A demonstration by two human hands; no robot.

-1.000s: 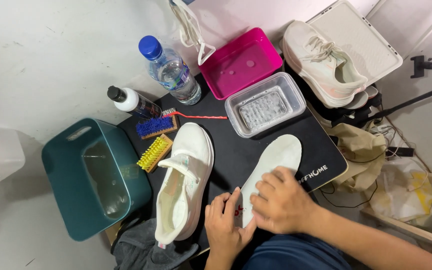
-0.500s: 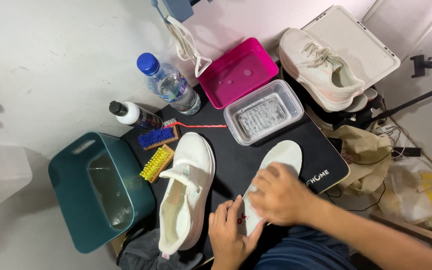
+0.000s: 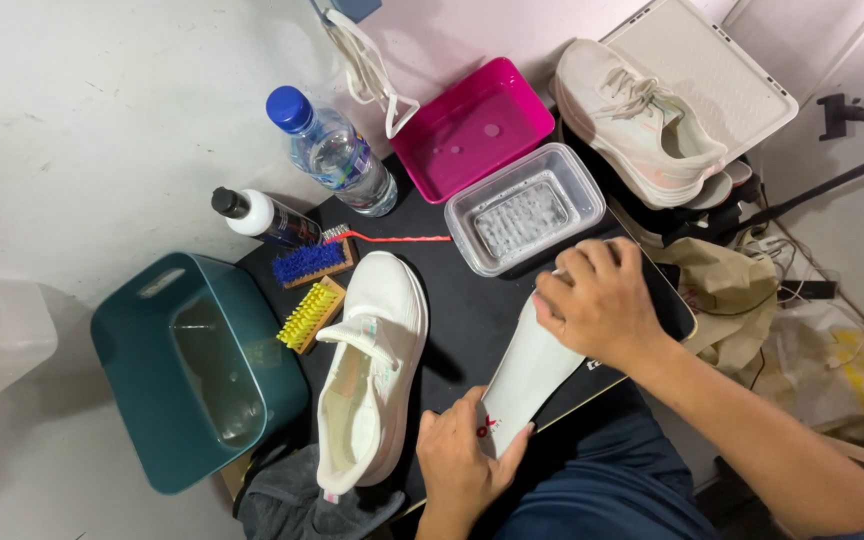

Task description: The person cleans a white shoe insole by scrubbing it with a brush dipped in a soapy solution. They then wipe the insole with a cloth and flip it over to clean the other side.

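Insole (image 3: 524, 378) first: white, flat, thin and smooth, an elongated foot shape lying on the black mat (image 3: 462, 310). Its long axis runs diagonally, heel end near me at lower left, toe end pointing up and right toward the clear tub (image 3: 524, 210). I see my left hand (image 3: 462, 465) pinching the heel end, thumb on top by a small red mark, fingers beneath. My right hand (image 3: 600, 300) presses down over the toe end, fingers curled across it, so both hands are grasping the insole.

Just left of it a white shoe (image 3: 372, 375) lies on the mat, knit-looking upper, opening facing up, its toe pointing up and slightly right, roughly parallel to the insole. Beside the shoe sit a yellow brush (image 3: 312, 315) and a blue brush (image 3: 310, 262), both with stiff bristles. The clear tub holds foamy water; a glossy pink tub (image 3: 472, 128) touches it behind. A plastic bottle (image 3: 332, 150) with a blue cap stands near the pink tub. A teal bin (image 3: 192, 365) stands left of the mat.
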